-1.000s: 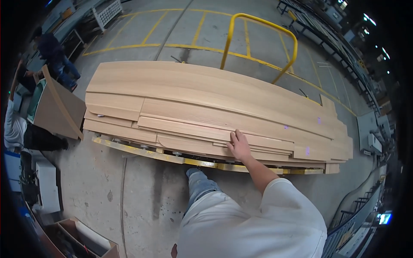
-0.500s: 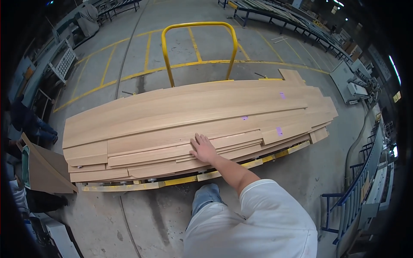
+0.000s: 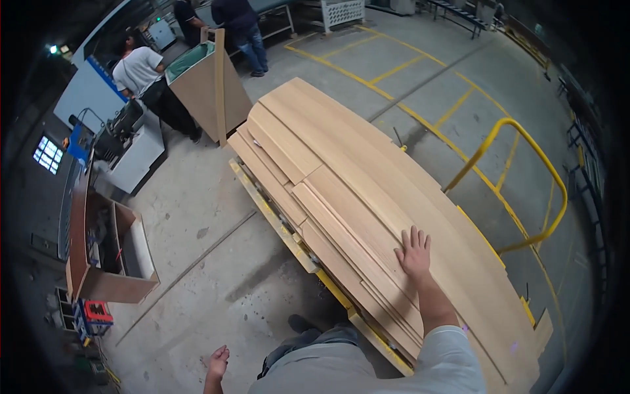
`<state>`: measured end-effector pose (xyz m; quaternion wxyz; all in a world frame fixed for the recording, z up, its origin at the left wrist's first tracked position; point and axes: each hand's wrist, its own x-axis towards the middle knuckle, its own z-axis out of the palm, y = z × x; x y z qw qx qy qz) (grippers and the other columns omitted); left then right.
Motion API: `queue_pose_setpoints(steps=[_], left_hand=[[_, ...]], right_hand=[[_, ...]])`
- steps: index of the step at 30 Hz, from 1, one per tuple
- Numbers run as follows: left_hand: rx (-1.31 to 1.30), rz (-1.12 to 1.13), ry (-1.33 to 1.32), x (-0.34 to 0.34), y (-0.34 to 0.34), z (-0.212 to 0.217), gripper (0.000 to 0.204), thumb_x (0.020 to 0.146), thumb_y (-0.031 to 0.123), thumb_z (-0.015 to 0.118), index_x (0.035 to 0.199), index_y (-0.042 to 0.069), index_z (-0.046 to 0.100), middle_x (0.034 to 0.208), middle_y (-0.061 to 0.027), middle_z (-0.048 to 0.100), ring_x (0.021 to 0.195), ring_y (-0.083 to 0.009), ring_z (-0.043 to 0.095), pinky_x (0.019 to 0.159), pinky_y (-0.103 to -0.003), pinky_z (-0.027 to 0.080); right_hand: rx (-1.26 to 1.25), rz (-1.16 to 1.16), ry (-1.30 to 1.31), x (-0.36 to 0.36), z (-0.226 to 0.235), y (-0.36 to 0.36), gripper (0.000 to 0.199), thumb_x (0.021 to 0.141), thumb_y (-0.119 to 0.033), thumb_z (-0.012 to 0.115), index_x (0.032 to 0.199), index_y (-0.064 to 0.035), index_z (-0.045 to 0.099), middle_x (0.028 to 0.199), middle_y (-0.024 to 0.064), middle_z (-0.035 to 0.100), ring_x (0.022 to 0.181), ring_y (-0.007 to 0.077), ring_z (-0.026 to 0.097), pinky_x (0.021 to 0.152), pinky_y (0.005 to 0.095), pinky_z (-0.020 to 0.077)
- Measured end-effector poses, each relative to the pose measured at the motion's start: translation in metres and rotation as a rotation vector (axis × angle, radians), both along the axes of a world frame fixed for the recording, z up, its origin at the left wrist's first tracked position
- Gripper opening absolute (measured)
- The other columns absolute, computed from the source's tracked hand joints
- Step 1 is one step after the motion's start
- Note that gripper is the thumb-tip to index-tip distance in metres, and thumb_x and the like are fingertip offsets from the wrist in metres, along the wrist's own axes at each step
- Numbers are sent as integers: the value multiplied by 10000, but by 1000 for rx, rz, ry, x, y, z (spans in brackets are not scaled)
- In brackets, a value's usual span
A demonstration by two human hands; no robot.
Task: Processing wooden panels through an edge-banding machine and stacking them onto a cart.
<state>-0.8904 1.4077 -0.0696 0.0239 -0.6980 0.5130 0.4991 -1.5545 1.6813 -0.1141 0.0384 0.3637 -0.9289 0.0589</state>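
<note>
My right hand [image 3: 415, 254] lies flat on a stack of long wood-coloured boards [image 3: 341, 171], fingers spread, holding nothing. It rests on a wide upper board, close to the seam beside the narrower strips [image 3: 354, 230]. At the lower left, my left hand [image 3: 217, 362] hangs away from the stack, its fingers loosely curled and apart, with nothing visible in it. The boards lie lengthwise on a low cart with a yellow edge [image 3: 336, 289] and a yellow hoop handle [image 3: 558, 180]. Small purple marks [image 3: 514, 346] show on the boards at the lower right.
Beyond the stack's far end stands a tall wooden box [image 3: 200, 92] with a green lining. A person in a white shirt [image 3: 141, 72] and two others are near it. A wooden bin [image 3: 115, 285] and a red-and-blue item [image 3: 97, 314] stand at left. Yellow lines [image 3: 400, 69] mark the floor.
My view has swung left, bringing the wooden box, people and bin into fuller view. My right hand is now on the wide board instead of the narrow strips. My left hand has come into view.
</note>
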Motion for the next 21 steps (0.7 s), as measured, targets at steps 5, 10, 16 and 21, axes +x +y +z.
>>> queue_pose_setpoints(steps=[5, 10, 16, 21], left_hand=[[-45, 150, -45, 72, 84, -17, 398, 921, 309, 563, 1278, 131, 556, 1015, -26, 666, 894, -170, 605, 770, -364, 488], [277, 304, -101, 90, 158, -9, 559, 903, 381, 527, 1387, 115, 439, 1372, -66, 488, 1160, -288, 518, 869, -447, 436], [346, 374, -102, 82, 179, -10, 551, 900, 374, 546, 1381, 125, 447, 1362, -63, 495, 1132, -274, 536, 853, -430, 446], [252, 271, -95, 65, 165, -9, 544, 906, 370, 539, 1370, 97, 459, 1327, -76, 529, 1083, -258, 565, 837, -417, 463]], right_hand=[[-32, 133, 5, -10, 0, -17, 618, 844, -402, 587, 1360, -101, 432, 1438, 217, 336, 1295, 422, 329, 1090, 572, 211], [41, 88, -8, -23, 0, 3, 632, 832, -388, 598, 1356, -81, 425, 1449, 221, 315, 1314, 421, 297, 1097, 575, 192], [-12, 204, -94, -21, 5, 6, 680, 831, -411, 596, 1370, -48, 396, 1449, 266, 285, 1318, 457, 274, 1100, 577, 176], [-15, 264, -147, -14, 14, 4, 699, 837, -416, 590, 1381, -31, 381, 1451, 288, 270, 1315, 475, 279, 1100, 579, 174]])
